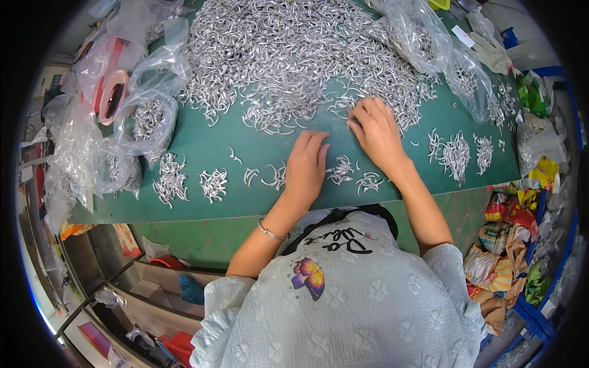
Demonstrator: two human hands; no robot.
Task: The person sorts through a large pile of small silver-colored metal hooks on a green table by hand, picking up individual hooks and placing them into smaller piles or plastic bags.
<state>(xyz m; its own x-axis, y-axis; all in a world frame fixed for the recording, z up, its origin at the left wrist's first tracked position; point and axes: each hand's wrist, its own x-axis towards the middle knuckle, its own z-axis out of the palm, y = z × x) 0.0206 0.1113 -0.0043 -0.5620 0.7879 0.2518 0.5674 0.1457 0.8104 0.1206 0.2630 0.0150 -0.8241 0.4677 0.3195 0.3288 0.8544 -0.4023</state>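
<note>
A large heap of small curved silver metal pieces covers the far half of the green tabletop. My left hand rests over the table just in front of the heap, fingers loosely bent and a little apart, nothing visible in them. At the heap's near edge, my right hand has its fingers curled down and drawn together; whatever is under the fingertips is hidden. Between my wrists lie small groups of the same pieces, with another little cluster beside my right forearm.
Sorted piles lie left, others right. Clear plastic bags of pieces crowd the left edge, near pink-rimmed scissors-like handles; more bags lie far right. Colourful packages fill a blue rack right; an open drawer sits below left.
</note>
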